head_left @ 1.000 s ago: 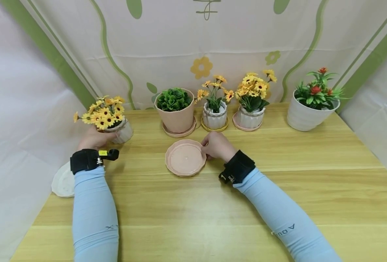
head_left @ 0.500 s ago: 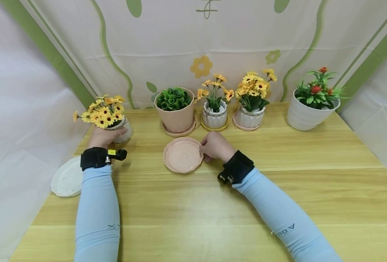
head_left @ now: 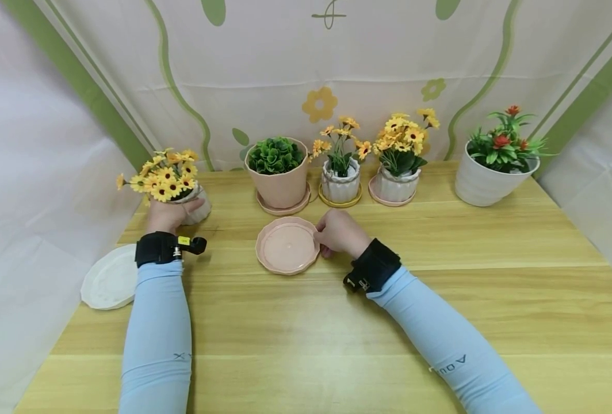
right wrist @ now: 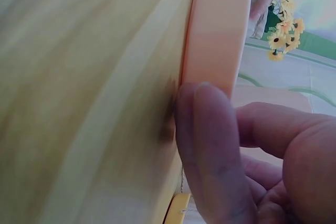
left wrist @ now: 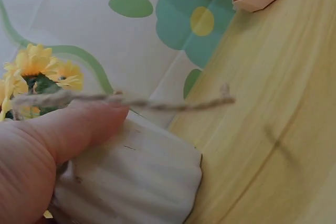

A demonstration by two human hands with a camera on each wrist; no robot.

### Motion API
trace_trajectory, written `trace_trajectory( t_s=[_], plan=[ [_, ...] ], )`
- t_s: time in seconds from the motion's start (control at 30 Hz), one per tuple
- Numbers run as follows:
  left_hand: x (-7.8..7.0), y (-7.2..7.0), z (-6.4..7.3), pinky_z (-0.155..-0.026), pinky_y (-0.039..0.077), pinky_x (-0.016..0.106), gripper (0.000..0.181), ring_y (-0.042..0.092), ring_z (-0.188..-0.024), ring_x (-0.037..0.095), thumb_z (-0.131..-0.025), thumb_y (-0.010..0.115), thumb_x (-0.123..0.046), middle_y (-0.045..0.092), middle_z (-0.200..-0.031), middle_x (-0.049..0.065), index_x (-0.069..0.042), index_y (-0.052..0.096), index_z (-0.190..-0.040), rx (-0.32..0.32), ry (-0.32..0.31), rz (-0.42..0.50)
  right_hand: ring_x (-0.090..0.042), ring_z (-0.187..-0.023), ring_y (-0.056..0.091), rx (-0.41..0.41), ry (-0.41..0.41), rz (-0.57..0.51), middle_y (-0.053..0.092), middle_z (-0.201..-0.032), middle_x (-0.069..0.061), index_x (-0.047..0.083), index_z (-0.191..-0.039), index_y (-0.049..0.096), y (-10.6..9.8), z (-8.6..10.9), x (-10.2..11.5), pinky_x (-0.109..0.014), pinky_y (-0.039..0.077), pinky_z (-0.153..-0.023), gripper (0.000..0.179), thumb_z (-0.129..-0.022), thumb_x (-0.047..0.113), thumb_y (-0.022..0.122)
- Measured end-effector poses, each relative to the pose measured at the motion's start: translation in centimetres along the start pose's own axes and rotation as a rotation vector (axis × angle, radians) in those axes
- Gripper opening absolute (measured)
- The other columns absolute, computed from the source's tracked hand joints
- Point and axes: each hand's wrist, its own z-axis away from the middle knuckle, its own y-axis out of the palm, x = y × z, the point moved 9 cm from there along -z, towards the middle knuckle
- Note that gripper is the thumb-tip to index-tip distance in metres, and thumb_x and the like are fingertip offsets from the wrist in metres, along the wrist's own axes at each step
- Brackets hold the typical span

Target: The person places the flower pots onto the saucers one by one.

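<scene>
At the back left of the table, my left hand (head_left: 168, 215) grips a white ribbed flowerpot (head_left: 199, 211) with yellow daisy-like flowers (head_left: 166, 178). The left wrist view has the thumb (left wrist: 100, 121) lying along the pot's side by a twine cord (left wrist: 173, 106); the other fingers are mostly hidden. A round pink plant saucer (head_left: 287, 246) with a faceted rim lies in the middle of the table. My right hand (head_left: 341, 231) pinches its right edge, thumb on the inner side and fingers against the outer wall (right wrist: 218, 40), as the right wrist view shows.
Behind the pink saucer stand a pink pot (head_left: 280, 183) with a green plant and two white pots (head_left: 340, 187) of yellow flowers, each on a saucer. A larger white pot (head_left: 487, 181) with red flowers is at right. A white saucer (head_left: 110, 279) lies at the left edge.
The pink saucer has shifted slightly left and back with my right hand. My left wrist has swung right while the hand stays at the flowerpot, uncovering more of the white saucer.
</scene>
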Motion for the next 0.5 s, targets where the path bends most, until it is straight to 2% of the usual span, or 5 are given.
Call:
trace_trajectory(
  t_s=[0.2, 0.27, 0.5],
  plan=[
    [0.32, -0.45, -0.10, -0.118, 0.018, 0.031, 0.118, 0.021, -0.145, 0.016, -0.074, 0.089, -0.016, 0.023, -0.161, 0.001, -0.022, 0.007, -0.159, -0.068, 0.000, -0.004, -0.016, -0.053, 0.066, 0.001, 0.001, 0.010, 0.067, -0.060, -0.006, 0.003, -0.086, 0.074, -0.03, 0.05, 0.05, -0.026, 0.053, -0.049, 0.018, -0.096, 0.007, 0.059],
    [0.32, -0.48, -0.12, -0.118, 0.017, 0.032, 0.119, 0.021, -0.145, 0.016, -0.074, 0.089, -0.016, 0.022, -0.161, 0.000, -0.024, 0.006, -0.159, -0.072, 0.009, -0.006, -0.017, -0.053, 0.067, 0.004, 0.002, 0.010, 0.067, -0.061, -0.007, 0.003, -0.086, 0.074, 0.00, 0.07, 0.07, -0.026, 0.053, -0.050, 0.019, -0.096, 0.007, 0.059],
    [-0.37, -0.39, 0.29, -0.116, 0.023, 0.030, 0.111, 0.027, -0.142, 0.013, -0.074, 0.087, -0.003, 0.030, -0.157, -0.002, -0.028, 0.017, -0.157, -0.062, 0.066, 0.070, -0.017, -0.053, 0.067, 0.001, -0.004, 0.013, 0.067, -0.060, -0.007, 0.003, -0.084, 0.074, 0.01, 0.10, 0.13, -0.025, 0.053, -0.049, 0.019, -0.095, 0.007, 0.059]
  ],
)
